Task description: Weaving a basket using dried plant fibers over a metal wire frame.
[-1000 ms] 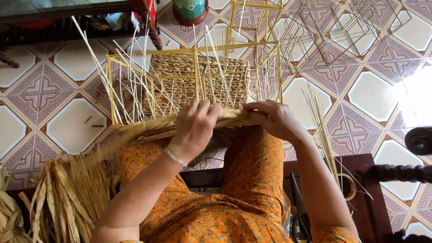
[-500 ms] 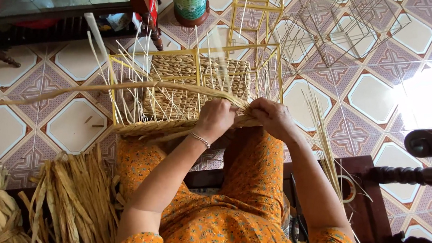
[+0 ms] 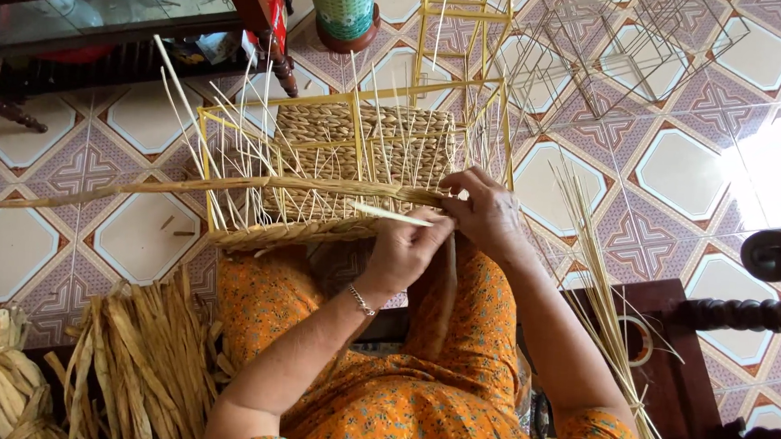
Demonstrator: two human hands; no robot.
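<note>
Sitting with the work across an orange-clad lap, the person keeps both hands at the near right corner of a half-woven basket [image 3: 357, 169]. Fingers of the left hand [image 3: 404, 247] are pressed together around a long twisted rope of fibre [image 3: 232, 186], which runs out from that grip far to the left, level along the basket's near side. Just beside it, touching the same spot, the right hand [image 3: 489, 211] curls its fingers over the rope's end where it meets the yellow frame [image 3: 361, 98]. Pale thin stakes [image 3: 234, 140] fan upward beyond both grips. Below the left elbow lie loose bundles of dried straw [image 3: 147, 358]. Right of the right forearm, thin reeds [image 3: 600, 293] lean over a dark wooden chair [image 3: 694, 378]. Beyond the basket stand empty wire frames [image 3: 631, 45] on the tiled floor [image 3: 687, 173].
</note>
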